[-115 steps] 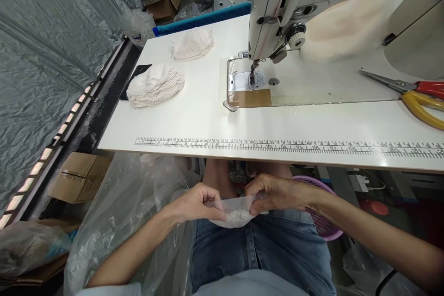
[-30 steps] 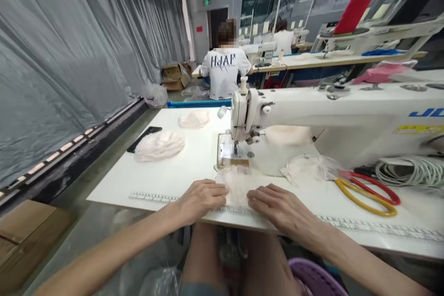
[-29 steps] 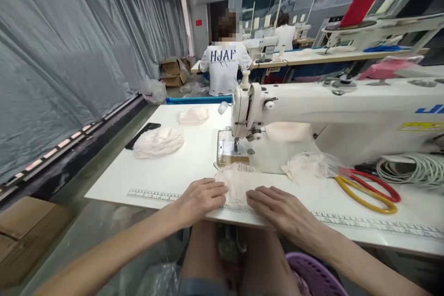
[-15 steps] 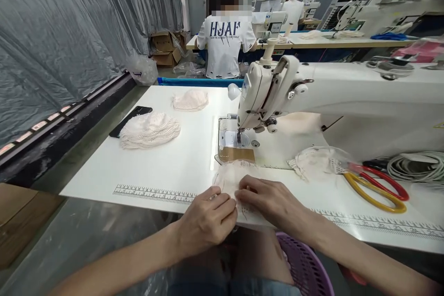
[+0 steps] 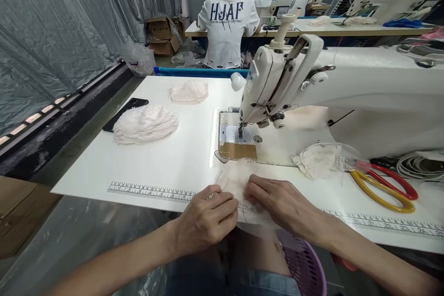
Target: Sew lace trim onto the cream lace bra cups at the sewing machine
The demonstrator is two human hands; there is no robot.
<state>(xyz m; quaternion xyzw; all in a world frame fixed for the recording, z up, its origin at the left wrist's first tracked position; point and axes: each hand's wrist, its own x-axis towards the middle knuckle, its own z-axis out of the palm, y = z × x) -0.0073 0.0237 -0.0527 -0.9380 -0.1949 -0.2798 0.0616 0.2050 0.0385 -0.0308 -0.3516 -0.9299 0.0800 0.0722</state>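
Note:
A small piece of pale lace-edged fabric (image 5: 236, 178) lies at the table's front edge, just before the sewing machine (image 5: 277, 88). My left hand (image 5: 210, 215) is closed, its fingertips pinching the fabric's left side. On the right side, my right hand (image 5: 268, 196) has its fingers curled and pressed together on the cloth. A loose dark thread shows at the fabric's left edge. The needle and presser foot (image 5: 240, 130) stand beyond the fabric, apart from it. My fingers hide part of the cloth.
Left on the white table (image 5: 156, 166) lie a stack of lace pieces (image 5: 145, 125), a black phone (image 5: 120, 114) and another pale piece (image 5: 189, 92). Scissors (image 5: 385, 187) and a lace piece (image 5: 322, 159) lie right. Below is a purple basket (image 5: 308, 266). A person (image 5: 227, 27) sits ahead.
My right hand has shifted slightly right, away from my left hand, and more fabric shows between them. My left hand stays nearly in place. The whole view has tilted slightly.

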